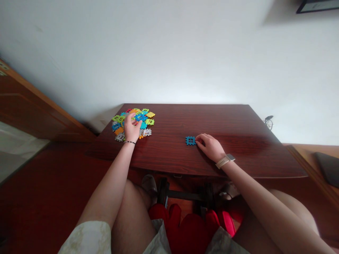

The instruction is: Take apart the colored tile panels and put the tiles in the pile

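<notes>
At the left of the table, my left hand (131, 128) reaches over a heap of colourful interlocking plastic tiles. Its thumb and fingers close around the edge of a bright blue tile (140, 117); the fingertips are partly hidden. Green, yellow, orange, white and teal pieces lie about and under this hand. Near the table's middle, a darker blue square tile (190, 140) with a window-like grid lies flat. My right hand (210, 146) rests just to its right, with thumb and fingertips pinching the tile's right edge.
The dark brown wooden table (169, 120) stands against a white wall (169, 53). A black cable (268, 121) hangs beyond its right edge. A dark flat object (328, 167) lies on a surface at far right. Below the front edge are my legs and a red seat (190, 229).
</notes>
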`<control>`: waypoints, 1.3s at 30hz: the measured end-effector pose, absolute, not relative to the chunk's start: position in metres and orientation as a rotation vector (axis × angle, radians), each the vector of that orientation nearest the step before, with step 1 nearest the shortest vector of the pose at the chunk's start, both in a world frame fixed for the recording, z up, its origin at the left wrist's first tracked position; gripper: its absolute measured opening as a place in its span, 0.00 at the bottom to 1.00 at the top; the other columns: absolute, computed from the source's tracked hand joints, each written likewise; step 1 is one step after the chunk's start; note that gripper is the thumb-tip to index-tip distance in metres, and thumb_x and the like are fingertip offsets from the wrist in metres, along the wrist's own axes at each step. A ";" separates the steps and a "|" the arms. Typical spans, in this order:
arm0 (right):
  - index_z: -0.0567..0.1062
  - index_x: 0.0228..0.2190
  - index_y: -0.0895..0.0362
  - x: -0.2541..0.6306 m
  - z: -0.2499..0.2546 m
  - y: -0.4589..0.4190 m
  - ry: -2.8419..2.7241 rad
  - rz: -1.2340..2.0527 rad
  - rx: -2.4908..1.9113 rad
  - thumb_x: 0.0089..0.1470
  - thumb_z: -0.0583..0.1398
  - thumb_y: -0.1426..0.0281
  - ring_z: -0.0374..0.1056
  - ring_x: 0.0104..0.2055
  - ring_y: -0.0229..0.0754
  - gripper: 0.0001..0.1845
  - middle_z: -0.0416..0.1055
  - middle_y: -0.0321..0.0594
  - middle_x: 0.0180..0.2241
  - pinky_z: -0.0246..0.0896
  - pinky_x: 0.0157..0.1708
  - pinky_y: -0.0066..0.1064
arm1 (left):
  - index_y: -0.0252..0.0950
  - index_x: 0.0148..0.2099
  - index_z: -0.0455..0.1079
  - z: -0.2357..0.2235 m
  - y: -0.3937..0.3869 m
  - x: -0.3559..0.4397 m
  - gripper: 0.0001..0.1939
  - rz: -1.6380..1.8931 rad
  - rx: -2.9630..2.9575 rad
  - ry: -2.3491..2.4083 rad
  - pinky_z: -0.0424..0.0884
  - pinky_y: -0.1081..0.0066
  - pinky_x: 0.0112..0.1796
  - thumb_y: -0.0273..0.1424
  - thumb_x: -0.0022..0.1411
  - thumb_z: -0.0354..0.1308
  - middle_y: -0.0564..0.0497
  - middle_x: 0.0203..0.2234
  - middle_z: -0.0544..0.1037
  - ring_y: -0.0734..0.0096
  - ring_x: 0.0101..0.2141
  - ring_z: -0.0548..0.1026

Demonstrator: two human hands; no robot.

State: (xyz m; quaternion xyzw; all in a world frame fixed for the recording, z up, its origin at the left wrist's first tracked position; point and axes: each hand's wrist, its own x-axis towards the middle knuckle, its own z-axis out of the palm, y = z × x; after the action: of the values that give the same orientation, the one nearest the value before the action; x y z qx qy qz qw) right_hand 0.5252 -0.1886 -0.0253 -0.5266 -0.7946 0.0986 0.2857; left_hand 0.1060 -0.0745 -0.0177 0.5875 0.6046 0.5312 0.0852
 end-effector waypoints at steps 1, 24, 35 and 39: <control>0.76 0.39 0.52 0.525 -0.025 -0.189 -2.125 0.267 -1.410 0.67 0.61 0.69 0.71 0.39 0.49 0.03 0.76 0.41 0.35 0.64 0.43 0.37 | 0.37 0.62 0.69 -0.017 -0.074 0.111 0.26 1.598 1.733 1.739 0.78 0.59 0.58 0.24 0.63 0.65 0.39 0.62 0.76 0.57 0.57 0.79; 0.75 0.39 0.51 0.523 -0.026 -0.188 -2.127 0.278 -1.397 0.67 0.60 0.70 0.70 0.40 0.49 0.03 0.76 0.41 0.37 0.64 0.43 0.38 | 0.44 0.66 0.70 -0.014 -0.127 0.248 0.24 1.457 2.095 0.979 0.84 0.69 0.43 0.27 0.71 0.65 0.42 0.61 0.73 0.71 0.42 0.82; 0.75 0.38 0.51 0.520 -0.023 -0.190 -2.129 0.271 -1.406 0.68 0.60 0.71 0.70 0.40 0.49 0.04 0.77 0.42 0.37 0.63 0.44 0.37 | 0.44 0.69 0.66 -0.008 -0.145 0.256 0.27 1.346 2.277 0.837 0.84 0.65 0.47 0.32 0.72 0.68 0.43 0.58 0.78 0.69 0.44 0.82; 0.75 0.38 0.51 0.520 -0.023 -0.190 -2.130 0.277 -1.406 0.68 0.60 0.71 0.70 0.40 0.49 0.04 0.77 0.42 0.38 0.63 0.44 0.37 | 0.44 0.68 0.67 -0.005 -0.149 0.255 0.26 1.344 2.317 0.854 0.84 0.65 0.46 0.32 0.72 0.67 0.43 0.58 0.78 0.68 0.44 0.82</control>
State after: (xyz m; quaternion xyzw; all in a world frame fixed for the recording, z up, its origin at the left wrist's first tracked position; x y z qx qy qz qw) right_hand 0.5199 -0.1897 -0.0230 -0.5253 -0.7957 0.1034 0.2832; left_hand 0.2548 -0.1487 -0.0053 0.8129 0.2998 0.4715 0.1645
